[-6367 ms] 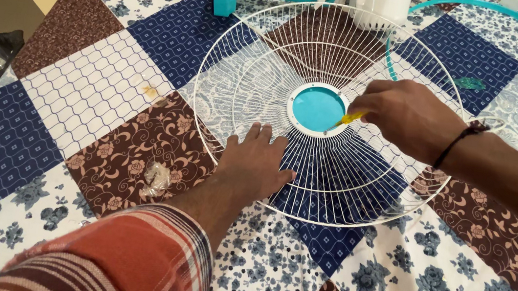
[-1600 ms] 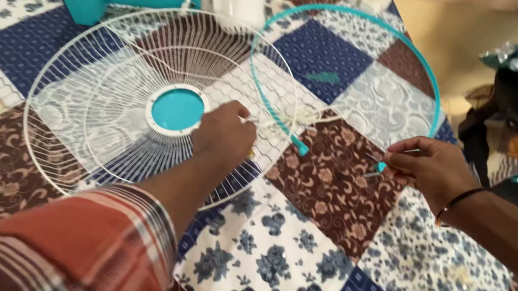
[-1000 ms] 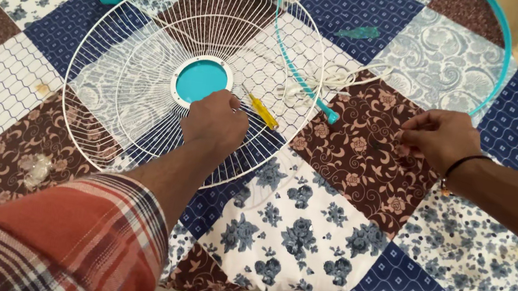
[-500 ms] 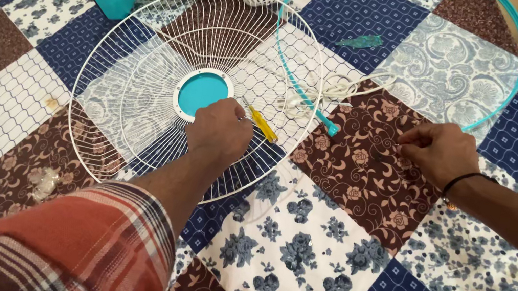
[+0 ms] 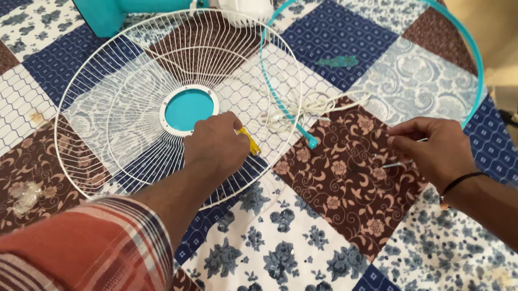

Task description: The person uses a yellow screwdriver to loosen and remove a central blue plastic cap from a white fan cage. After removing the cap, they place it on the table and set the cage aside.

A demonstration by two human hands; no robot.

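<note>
Hands mid fan-assembly: left hand [image 5: 216, 148] grips yellow screwdriver [image 5: 248, 141] on white grille [image 5: 107, 109]; right hand [image 5: 432, 151], at three o'clock, pinches small metal piece [image 5: 395, 164], seemingly needing fitting next.

The left hand [image 5: 216, 146] lies palm down, knuckles toward the camera, its fingers curled forward and bunched together; whether the fingertips pinch anything is hard to tell, since the back of the hand hides them. Its forearm runs straight back to a rolled sleeve (red, white and grey plaid) at the bottom left. The right hand [image 5: 432, 151] reaches in from the right edge, wrist slightly bent, thumb and forefinger drawn together in a pinch, the other fingers folded under. A dark band circles that wrist, and the forearm is bare.
</note>
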